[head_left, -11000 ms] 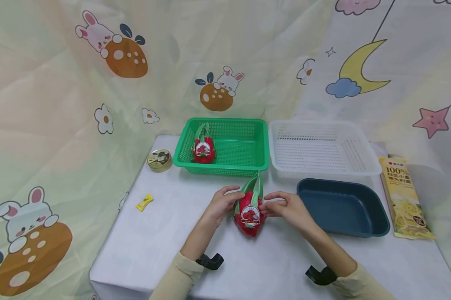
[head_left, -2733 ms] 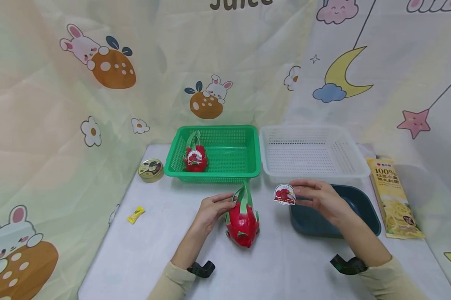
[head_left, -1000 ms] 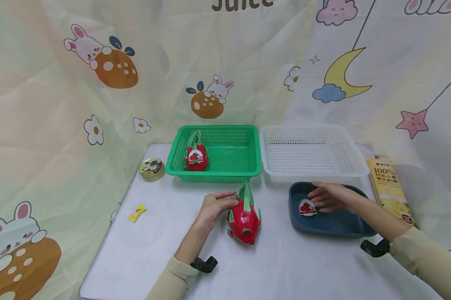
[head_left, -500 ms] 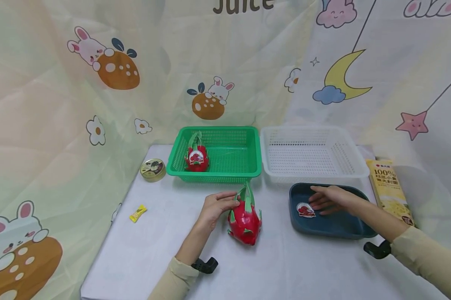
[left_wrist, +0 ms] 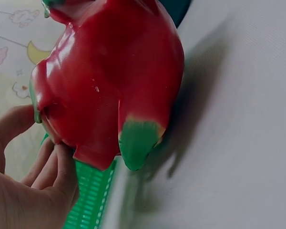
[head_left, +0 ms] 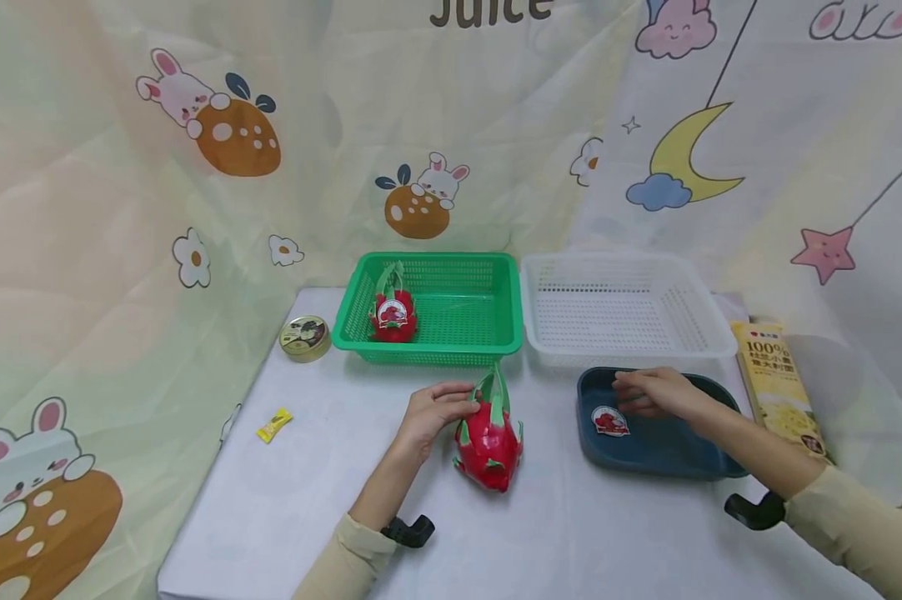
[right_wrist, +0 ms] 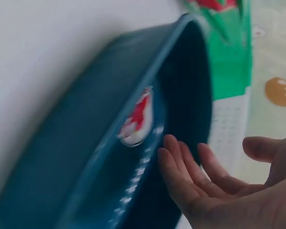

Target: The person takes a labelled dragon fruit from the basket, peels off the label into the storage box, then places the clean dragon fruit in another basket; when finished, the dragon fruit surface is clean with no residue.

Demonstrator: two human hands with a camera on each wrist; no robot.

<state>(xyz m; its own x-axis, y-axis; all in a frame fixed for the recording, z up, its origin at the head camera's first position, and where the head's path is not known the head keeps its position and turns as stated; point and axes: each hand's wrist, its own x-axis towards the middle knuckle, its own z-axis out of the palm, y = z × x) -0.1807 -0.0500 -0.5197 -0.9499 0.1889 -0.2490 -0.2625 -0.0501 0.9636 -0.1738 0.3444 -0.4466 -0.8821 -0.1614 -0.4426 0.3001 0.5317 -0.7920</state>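
Note:
A red dragon fruit (head_left: 488, 450) with green leaves stands on the table, its front bare of any label. My left hand (head_left: 438, 417) holds it near its leafy top, thumb and fingertips at its skin in the left wrist view. Inside the dark blue tray (head_left: 664, 454) lies a round sticker (head_left: 610, 421) with a red fruit picture, at the left end. My right hand (head_left: 657, 392) hovers over that tray, just right of the sticker; in the right wrist view its fingers are loosely bent and hold nothing.
A green basket (head_left: 466, 354) holds another dragon fruit (head_left: 394, 321) with a round label. Beside it are a white basket (head_left: 631, 350) and a yellow pasta packet (head_left: 781, 383). At left lie a round tin (head_left: 305, 339) and a small yellow wrapped sweet (head_left: 274, 425).
The sticker came off the dragon fruit in my right hand and was let go in the blue tray. My right hand has since lifted slightly. The left hand stays at the fruit.

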